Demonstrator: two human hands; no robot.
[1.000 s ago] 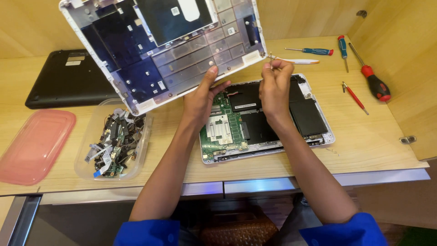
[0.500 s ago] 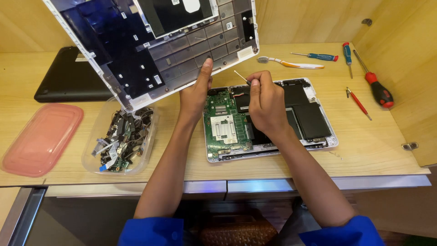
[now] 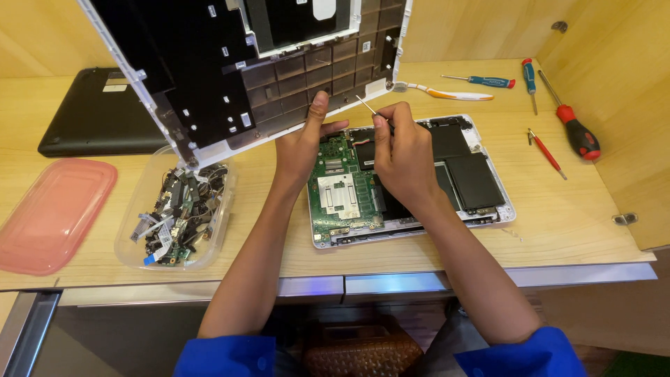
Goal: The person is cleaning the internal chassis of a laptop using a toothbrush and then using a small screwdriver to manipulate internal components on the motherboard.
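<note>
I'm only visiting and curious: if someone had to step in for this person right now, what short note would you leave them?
Left hand: holds the lifted keyboard cover up by its lower edge.
Right hand: fingers pinch a thin tool over the open laptop base.
Done: cover is off the base, green circuit board exposed.
Left: cover not yet set down.
Nearby: screwdrivers at right, clear tub of parts at left.
</note>
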